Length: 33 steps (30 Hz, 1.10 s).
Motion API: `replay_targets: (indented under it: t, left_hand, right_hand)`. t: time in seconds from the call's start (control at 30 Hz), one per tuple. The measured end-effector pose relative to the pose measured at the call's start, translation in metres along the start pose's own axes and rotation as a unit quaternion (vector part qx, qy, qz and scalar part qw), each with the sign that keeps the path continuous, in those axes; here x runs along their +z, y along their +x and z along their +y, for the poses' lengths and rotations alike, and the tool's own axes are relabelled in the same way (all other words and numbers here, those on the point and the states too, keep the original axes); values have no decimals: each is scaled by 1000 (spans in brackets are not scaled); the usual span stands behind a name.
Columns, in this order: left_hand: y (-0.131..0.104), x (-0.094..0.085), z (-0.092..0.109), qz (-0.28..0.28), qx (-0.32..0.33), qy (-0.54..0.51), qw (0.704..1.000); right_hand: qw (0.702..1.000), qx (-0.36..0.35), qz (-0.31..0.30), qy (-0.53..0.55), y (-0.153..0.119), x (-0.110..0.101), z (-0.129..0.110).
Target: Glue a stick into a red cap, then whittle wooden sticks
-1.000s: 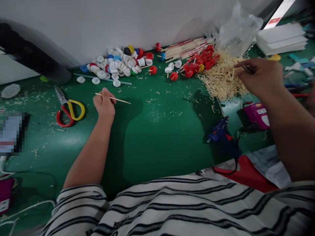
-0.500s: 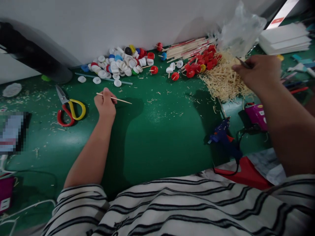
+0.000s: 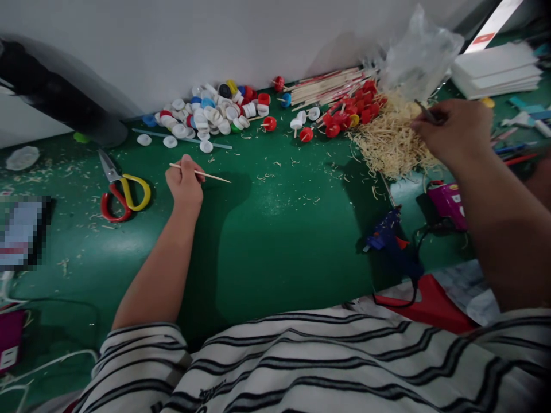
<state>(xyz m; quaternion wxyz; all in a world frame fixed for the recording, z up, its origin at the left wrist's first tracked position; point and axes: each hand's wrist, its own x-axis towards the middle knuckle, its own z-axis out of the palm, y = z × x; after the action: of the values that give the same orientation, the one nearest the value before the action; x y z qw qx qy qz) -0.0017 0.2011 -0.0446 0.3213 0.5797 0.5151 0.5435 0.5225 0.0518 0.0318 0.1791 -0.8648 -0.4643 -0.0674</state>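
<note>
On the far left, a purple box [image 3: 11,339] has a small white label, too blurry to read. The scissors [image 3: 115,182] have one red handle and one yellow handle. Their blades point up and a little left.

The left hand [image 3: 185,179] is closed, with its fingers and thumb pinched on a thin wooden stick [image 3: 216,177]. The stick lies mostly left to right, with its pointy end to the right and dipping a bit toward the body. It is over the green table [image 3: 275,246], on the near side of the bottle caps [image 3: 210,112]. I can't tell if it touches the table. On the striped shirt [image 3: 301,355] there is small dark writing, too tiny to read.

Next come red caps on sticks [image 3: 344,113], then a heap of curly straw bits [image 3: 390,146]. A blue glue gun [image 3: 390,241] lies closer to the body.

The right hand [image 3: 462,129] is by the straw heap, pinched shut on a thin dark tool [image 3: 426,112]. The tool's tip points up and left. Nearer the body is a pink-purple box [image 3: 450,201] with white patches I can't read.
</note>
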Motion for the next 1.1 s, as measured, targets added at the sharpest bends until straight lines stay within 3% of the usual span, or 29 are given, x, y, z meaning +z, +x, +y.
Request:
replay_targets:
  t: [0.2,0.47,0.6,0.93,1.1]
  left_hand:
    - [-1,0,3,1,-10,-1,1000]
    - [0,1,5,5,-20,4,1000]
    - [0,1,4,2,-14,5,1000]
    - [0,0,2,-6,-11,12,1000]
    - [1,-1,1,-7,-12,14,1000]
  right_hand:
    - [999,2,-32,-41,-3,-2,-1]
    - [999,14,27,42,-20,-18,-10]
    - [998,-17,29,47,-31,-24,-11]
    - [995,-18,40,85,-34,-22,1]
    - [992,-48,87,83,-28,-18,12]
